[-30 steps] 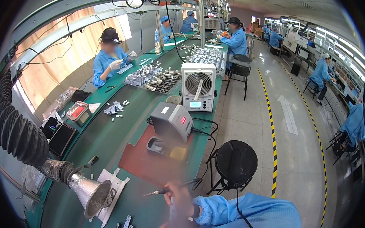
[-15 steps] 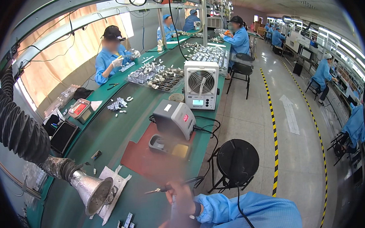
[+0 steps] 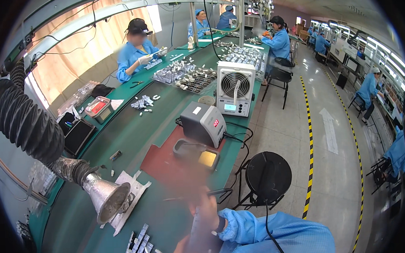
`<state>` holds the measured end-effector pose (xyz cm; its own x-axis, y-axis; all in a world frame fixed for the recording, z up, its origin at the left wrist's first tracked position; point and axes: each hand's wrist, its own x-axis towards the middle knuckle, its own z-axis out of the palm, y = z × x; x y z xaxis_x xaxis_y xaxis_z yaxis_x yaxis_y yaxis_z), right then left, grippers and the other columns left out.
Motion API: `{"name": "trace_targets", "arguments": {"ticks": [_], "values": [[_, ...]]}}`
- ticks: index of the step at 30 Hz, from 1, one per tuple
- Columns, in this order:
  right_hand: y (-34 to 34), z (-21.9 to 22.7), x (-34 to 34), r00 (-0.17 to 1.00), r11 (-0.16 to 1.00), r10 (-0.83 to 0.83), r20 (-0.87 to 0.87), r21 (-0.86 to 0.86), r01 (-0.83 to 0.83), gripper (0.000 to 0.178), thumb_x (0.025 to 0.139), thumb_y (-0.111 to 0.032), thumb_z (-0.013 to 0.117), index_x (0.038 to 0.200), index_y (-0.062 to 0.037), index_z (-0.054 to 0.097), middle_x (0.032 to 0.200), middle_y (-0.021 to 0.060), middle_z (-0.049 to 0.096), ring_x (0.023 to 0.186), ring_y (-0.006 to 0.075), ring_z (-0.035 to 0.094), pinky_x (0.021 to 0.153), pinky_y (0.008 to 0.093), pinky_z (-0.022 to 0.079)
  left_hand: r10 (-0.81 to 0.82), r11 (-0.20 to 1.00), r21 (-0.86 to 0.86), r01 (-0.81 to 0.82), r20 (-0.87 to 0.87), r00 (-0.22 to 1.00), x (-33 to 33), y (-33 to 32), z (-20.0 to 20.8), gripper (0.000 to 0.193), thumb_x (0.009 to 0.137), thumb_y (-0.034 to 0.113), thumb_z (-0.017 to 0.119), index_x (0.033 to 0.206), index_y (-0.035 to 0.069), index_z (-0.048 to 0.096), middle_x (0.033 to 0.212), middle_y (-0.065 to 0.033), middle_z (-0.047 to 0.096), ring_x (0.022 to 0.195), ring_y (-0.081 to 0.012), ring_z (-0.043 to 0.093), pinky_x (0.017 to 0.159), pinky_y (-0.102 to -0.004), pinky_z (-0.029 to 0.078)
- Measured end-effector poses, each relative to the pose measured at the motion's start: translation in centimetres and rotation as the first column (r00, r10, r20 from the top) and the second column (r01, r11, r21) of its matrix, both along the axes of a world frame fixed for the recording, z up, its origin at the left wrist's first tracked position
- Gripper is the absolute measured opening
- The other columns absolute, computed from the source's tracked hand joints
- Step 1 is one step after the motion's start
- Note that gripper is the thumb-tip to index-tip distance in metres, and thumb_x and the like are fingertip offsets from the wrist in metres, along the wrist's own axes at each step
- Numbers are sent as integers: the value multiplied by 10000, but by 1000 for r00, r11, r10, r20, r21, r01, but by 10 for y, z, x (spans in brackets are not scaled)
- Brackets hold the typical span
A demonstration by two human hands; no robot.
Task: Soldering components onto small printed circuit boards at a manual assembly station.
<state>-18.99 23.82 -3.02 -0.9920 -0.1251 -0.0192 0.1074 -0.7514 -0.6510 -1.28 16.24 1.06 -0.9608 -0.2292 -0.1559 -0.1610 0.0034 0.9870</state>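
My right hand (image 3: 208, 213), partly smeared by a blurry patch, is closed round a soldering iron (image 3: 220, 191). The iron lies roughly level, with its thin tip pointing left over the green bench. At the lower edge my left hand (image 3: 181, 250) shows only in part, close below the right one; blur hides its fingers and anything in them. Left of it lie several narrow strips with small white pieces (image 3: 142, 246). Beyond my hands, on a red-brown mat (image 3: 156, 158), sits the iron's holder with a yellow sponge (image 3: 207, 159).
A silver fume-extraction funnel (image 3: 107, 198) on a black hose hangs at left. Behind the holder stand a grey soldering station (image 3: 201, 122) and a white fan unit (image 3: 235, 89). A black stool (image 3: 268, 178) is right of the bench. Across it, a person (image 3: 138, 54) handles strips.
The whole view has shifted, so the bench and its things appear further right and slightly higher. My right hand still holds the soldering iron, whose tip is a little higher in view.
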Motion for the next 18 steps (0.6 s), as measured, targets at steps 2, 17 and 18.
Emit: {"name": "trace_targets", "arguments": {"ticks": [2,17,18], "values": [[-1,0,-1,1000,1000,-2,18,-15,2,173,983,-179,437,929,-26,497,686,43,456,409,126,446,347,247,330,-1,998,-56,2,17,1000,3,1,4,489,854,25,608,1313,-15,444,1125,-113,579,967,-156,554,837,-267,448],[-2,11,1,997,999,-30,73,21,28,176,974,-235,454,976,-63,489,706,58,461,450,180,496,369,284,389,240,888,-394,-236,-42,970,4,1,39,338,812,46,626,1140,-24,585,1055,-173,615,982,-288,600,877,-338,449],[-2,11,1,997,1000,-22,80,22,21,176,974,-235,454,976,-63,489,706,58,461,450,180,496,369,284,389,258,865,-416,-280,-111,960,6,-2,40,317,804,37,628,1113,-24,598,1025,-166,617,950,-280,603,855,-335,454]]}}
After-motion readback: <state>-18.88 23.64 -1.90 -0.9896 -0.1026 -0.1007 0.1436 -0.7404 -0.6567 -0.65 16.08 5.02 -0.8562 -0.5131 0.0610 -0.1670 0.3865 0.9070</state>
